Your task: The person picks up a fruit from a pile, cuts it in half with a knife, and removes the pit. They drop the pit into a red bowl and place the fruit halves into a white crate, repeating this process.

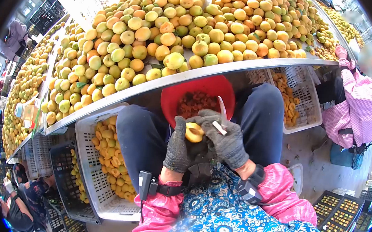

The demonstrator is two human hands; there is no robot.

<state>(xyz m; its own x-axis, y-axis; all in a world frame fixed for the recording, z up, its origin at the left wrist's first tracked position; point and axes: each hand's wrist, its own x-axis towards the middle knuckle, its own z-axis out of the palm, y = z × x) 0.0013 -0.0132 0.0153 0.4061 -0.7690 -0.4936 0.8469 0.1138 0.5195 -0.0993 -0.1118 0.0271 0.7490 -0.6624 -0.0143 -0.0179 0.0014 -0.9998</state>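
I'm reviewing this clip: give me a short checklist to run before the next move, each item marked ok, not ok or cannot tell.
1. Fruit half held in the left hand, cut face showing: ok.
2. Knife gripped in the right hand, blade pointing away from the body: ok.
3. Gloves on both hands: ok.
4. Fruit half free of its stone: cannot tell; the hollow is too small to judge.
5. Red bowl between the knees, with bare wall above its dark pieces: ok.
6. White crate of cut fruit beside the left leg: ok.
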